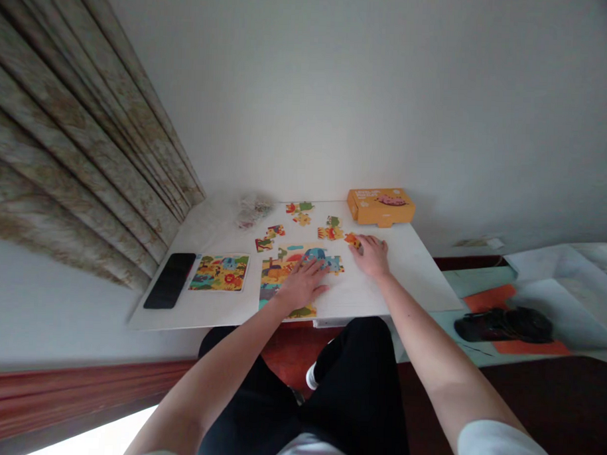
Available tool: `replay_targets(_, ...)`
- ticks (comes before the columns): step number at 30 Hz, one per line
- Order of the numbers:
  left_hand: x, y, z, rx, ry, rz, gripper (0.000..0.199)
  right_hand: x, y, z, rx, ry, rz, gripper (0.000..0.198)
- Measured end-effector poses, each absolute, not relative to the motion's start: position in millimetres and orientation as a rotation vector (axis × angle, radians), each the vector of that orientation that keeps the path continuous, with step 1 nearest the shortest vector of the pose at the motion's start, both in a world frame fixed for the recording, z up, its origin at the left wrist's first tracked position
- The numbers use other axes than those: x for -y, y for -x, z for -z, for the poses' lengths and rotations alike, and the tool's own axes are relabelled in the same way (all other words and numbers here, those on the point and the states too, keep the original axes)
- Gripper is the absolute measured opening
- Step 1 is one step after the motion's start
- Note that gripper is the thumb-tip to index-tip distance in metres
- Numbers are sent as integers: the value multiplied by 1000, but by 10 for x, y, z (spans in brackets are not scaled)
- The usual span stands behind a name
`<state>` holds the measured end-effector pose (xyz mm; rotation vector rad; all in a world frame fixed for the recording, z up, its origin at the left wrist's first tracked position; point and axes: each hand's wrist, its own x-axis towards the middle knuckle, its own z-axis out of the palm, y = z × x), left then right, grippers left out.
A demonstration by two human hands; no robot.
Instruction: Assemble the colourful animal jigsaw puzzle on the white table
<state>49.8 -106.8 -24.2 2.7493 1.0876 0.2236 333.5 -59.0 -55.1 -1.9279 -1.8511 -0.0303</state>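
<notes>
A partly joined jigsaw puzzle (276, 273) with bright animal pictures lies near the table's front edge. My left hand (301, 284) rests flat on it, fingers spread, covering part of its middle. To the right, my right hand (371, 255) pinches an orange puzzle piece (353, 240) between thumb and fingers at the table surface. Loose puzzle pieces lie behind the joined part: some at the left (270, 238), some at the back (300, 213), and a few (330, 230) just left of my right hand. A small picture card (219, 272) of an animal scene lies left of the puzzle.
A yellow puzzle box (381, 207) stands at the back right of the white table (416, 284). A black phone (169, 280) lies at the left edge, and a crumpled clear plastic bag (249, 211) at the back left. Right of the table, a black object (504, 325) lies on a lower surface.
</notes>
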Motion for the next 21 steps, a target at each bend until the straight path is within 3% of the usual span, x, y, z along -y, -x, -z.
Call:
replay_targets(12,1049,-557,271,-1113,-2680,-291,45,599,-3403,619,1907,1754,70,33)
replay_targets(17,652,-166,170,-1573,-2466,-504,42,604,-3388,612,1858,1733,114,29)
replay_targets(21,252,321,131,-1821,-2286,-444,54,591,-3373,615,1798,1777,130,26)
